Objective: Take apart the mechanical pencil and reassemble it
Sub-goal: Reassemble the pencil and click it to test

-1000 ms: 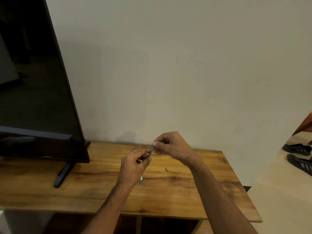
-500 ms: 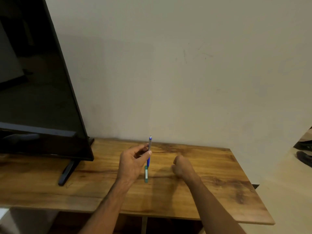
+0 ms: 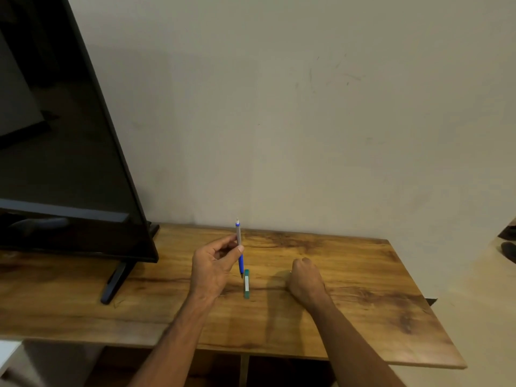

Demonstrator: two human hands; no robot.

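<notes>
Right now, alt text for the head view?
A left hand pinches a blue-and-grey mechanical pencil upright over a wooden table, tip near a small green case lying there. The right hand rests curled on the table; a dark TV stands at left.

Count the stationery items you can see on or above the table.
2. A blue and grey mechanical pencil, held nearly upright by the left hand, and a green case lying flat on the table beside its tip. The curled right hand may hide something small.

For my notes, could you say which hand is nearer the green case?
Left. The left hand, holding the pencil, is just left of the case; the right hand rests farther to its right.
</notes>
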